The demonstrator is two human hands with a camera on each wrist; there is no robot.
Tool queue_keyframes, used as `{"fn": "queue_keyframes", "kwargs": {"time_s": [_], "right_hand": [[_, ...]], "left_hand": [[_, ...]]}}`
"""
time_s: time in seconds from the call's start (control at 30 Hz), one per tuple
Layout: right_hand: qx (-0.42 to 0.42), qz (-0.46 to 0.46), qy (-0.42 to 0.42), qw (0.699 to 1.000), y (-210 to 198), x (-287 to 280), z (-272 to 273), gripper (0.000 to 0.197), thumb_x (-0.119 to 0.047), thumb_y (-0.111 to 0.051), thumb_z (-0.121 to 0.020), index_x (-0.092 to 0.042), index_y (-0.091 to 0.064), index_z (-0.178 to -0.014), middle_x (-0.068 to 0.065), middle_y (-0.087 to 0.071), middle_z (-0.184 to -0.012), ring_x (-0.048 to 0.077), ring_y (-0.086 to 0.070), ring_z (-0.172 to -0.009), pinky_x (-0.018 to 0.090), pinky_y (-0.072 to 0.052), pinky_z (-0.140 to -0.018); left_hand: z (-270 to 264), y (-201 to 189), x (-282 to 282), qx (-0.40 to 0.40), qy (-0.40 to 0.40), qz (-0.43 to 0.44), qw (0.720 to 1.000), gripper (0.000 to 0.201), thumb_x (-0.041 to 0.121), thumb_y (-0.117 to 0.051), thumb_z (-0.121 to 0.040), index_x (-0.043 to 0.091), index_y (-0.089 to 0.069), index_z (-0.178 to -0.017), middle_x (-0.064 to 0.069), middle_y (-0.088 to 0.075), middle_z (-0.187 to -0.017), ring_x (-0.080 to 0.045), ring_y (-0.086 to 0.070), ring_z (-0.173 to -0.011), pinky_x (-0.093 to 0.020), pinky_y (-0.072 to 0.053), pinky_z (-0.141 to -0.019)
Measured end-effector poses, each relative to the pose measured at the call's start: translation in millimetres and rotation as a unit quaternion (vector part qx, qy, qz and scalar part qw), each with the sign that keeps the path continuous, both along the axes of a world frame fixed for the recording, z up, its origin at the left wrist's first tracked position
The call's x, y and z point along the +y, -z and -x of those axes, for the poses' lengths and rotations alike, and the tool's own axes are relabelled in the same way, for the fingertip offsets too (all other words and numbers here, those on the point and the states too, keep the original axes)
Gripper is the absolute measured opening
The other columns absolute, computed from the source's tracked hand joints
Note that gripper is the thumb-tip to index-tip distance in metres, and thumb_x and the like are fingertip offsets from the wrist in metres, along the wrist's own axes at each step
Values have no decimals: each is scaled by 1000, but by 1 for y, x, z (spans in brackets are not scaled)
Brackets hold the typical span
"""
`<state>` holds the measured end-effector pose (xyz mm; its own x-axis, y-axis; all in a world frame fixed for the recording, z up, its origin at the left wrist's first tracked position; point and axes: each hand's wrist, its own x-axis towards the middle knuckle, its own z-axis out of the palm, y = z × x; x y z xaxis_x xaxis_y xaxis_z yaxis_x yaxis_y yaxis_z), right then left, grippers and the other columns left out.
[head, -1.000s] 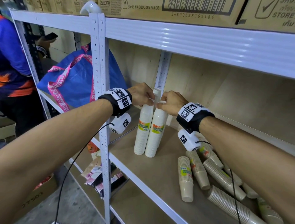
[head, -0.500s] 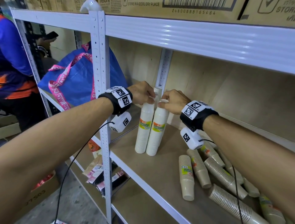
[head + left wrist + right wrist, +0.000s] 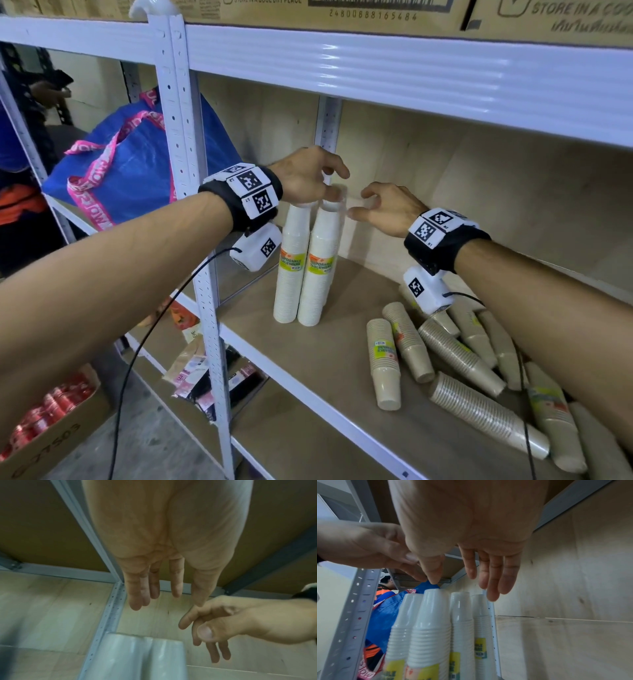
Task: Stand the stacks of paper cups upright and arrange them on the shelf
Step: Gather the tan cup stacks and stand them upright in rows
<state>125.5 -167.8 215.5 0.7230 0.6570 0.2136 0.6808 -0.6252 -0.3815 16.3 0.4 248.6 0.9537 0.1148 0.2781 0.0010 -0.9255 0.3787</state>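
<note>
Two white paper-cup stacks point(image 3: 294, 267) point(image 3: 320, 267) stand upright side by side at the left end of the shelf board point(image 3: 342, 353). The right wrist view shows further white stacks point(image 3: 462, 622) upright behind them. My left hand point(image 3: 337, 185) hovers just over their tops with relaxed, spread fingers and holds nothing. Its thumb may touch one top. My right hand point(image 3: 359, 204) is a little to the right of the tops, fingers straight and empty point(image 3: 462, 585). Several brown cup stacks point(image 3: 383, 363) point(image 3: 486, 414) lie on their sides at the right of the board.
A white upright post point(image 3: 191, 205) bounds the shelf on the left, and the beam of the shelf above point(image 3: 411, 75) hangs low overhead. Beyond the post sits a blue bag with pink handles point(image 3: 137, 171). A person stands at far left. A box of red items point(image 3: 44, 428) is on the floor.
Both hands gripped the tops of the white stacks before. Now they have let go and opened, and the right hand has drawn off to the right. The stacks stay upright.
</note>
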Motion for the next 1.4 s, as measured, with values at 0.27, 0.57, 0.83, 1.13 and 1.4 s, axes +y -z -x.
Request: {"fn": "queue_keyframes", "kwargs": {"time_s": [0.27,0.57,0.83,1.13,1.4], "right_hand": [[30,46,108,993,49,-52,-13,60,-54,-67,-72,-29,-52,-125,0,-68,-105,23,-61,-100,34,-50,-82],[111,67,175,976,116,-110,-4,66,-50,-73,-73,-23,-50,-129,4,-68,-109,24,-63,-100,31,-49,-80],[130,109,175,970,157,-147,23,49,-25,-62,-86,-23,-52,-134,2,-59,-129,25,-58,-113,27,-44,-84],[175,47,187,965,186,-152,39,80,-38,-77,-58,-25,-50,-133,-3,-63,-125,18,-60,-114,28,-48,-88],[182,34,211,960,205,-146,39,77,-33,-82,-69,-17,-48,-135,5,-62,-124,23,-59,-112,33,-47,-92]], "left_hand": [[-12,4,-53,18,82,31,996,40,37,-73,-84,33,-64,-123,7,-60,-112,-10,-62,-97,-22,-50,-80],[-29,67,-89,109,136,60,983,46,33,-76,-81,29,-63,-125,5,-60,-114,-13,-62,-101,-21,-48,-80],[-36,145,-110,190,187,2,964,51,21,-77,-81,26,-60,-129,10,-54,-112,-9,-52,-103,-19,-39,-73],[-43,202,-119,258,251,-89,929,60,29,-82,-71,31,-60,-127,3,-57,-127,-17,-55,-117,-31,-44,-100],[-49,217,-120,236,301,-134,914,65,32,-83,-67,26,-61,-128,1,-51,-127,-19,-49,-120,-34,-40,-103]]}}
